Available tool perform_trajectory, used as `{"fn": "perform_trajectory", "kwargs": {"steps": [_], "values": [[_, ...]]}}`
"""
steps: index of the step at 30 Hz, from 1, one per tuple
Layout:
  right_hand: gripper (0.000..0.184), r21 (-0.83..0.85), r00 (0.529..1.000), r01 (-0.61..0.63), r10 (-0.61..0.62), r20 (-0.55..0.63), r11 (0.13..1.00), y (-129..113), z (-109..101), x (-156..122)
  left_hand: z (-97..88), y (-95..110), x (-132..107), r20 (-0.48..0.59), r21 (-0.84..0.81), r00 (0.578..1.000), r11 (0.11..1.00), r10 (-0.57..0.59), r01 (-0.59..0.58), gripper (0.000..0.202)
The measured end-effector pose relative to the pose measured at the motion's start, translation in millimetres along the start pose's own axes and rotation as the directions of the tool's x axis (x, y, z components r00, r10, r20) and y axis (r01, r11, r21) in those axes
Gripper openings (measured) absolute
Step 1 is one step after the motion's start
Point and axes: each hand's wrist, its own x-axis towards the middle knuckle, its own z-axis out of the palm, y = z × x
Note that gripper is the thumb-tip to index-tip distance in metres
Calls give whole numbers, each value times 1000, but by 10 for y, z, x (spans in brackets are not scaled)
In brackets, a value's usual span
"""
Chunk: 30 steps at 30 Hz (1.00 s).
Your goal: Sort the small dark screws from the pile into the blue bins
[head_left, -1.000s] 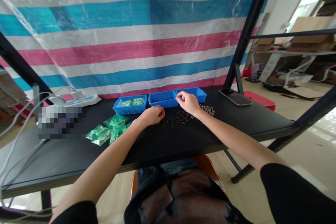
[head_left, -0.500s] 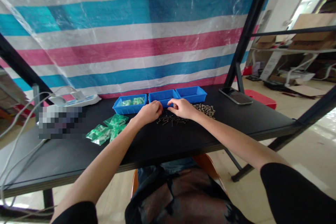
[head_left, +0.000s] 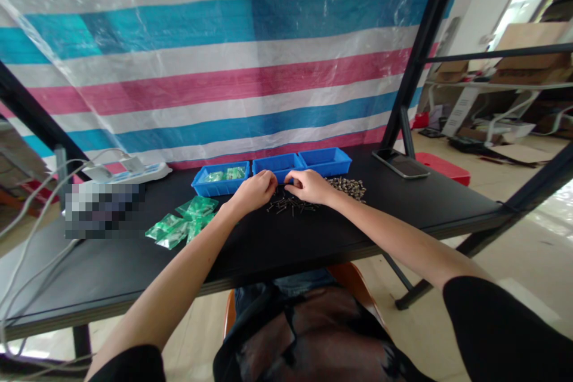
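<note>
My left hand (head_left: 256,190) and my right hand (head_left: 308,185) face each other just in front of the middle blue bin (head_left: 274,163). The fingers of both are curled in a pinch. Whatever lies between the fingertips is too small to make out. Beneath and between the hands, a loose pile of dark screws (head_left: 293,205) is spread on the black table (head_left: 268,245). Behind my right wrist sits a heap of small metal pieces (head_left: 347,187), partly covered by the arm. Green-and-clear plastic packets (head_left: 172,229) lie left of my left forearm.
A left blue bin (head_left: 200,184) holds more green packets, and a right blue bin (head_left: 336,162) adjoins the middle one. A phone (head_left: 400,163) lies at the right. White power strip (head_left: 150,173) and cables occupy the left. A striped sheet (head_left: 224,83) hangs behind.
Both hands stay in nearly the same place, with only a slight shift of the right fingers. The bins, packets and piles look the same.
</note>
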Motion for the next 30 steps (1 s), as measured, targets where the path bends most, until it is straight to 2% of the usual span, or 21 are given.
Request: {"fn": "perform_trajectory", "kwargs": {"steps": [5, 13, 18, 24, 30], "values": [[5, -20, 1000, 7, -7, -3, 1000, -2, 6, 2, 17, 42, -11, -5, -21, 1000, 1000, 5, -5, 14], [7, -23, 1000, -6, 5, -14, 1000, 4, 12, -2, 17, 148, -24, 150, 49, 989, 999, -19, 12, 24], [8, -23, 1000, 6, -6, -20, 1000, 22, 25, -5, 2, 149, -19, 139, 60, 990, 998, -10, 2, 27], [4, -21, 1000, 10, -10, -11, 1000, -11, 27, -8, -23, 156, -15, 124, 69, 990, 996, -69, 61, 27], [4, -8, 999, 15, -15, -44, 1000, -31, 16, -12, 6, 134, -10, 141, 76, 989, 996, -50, 39, 30]]}}
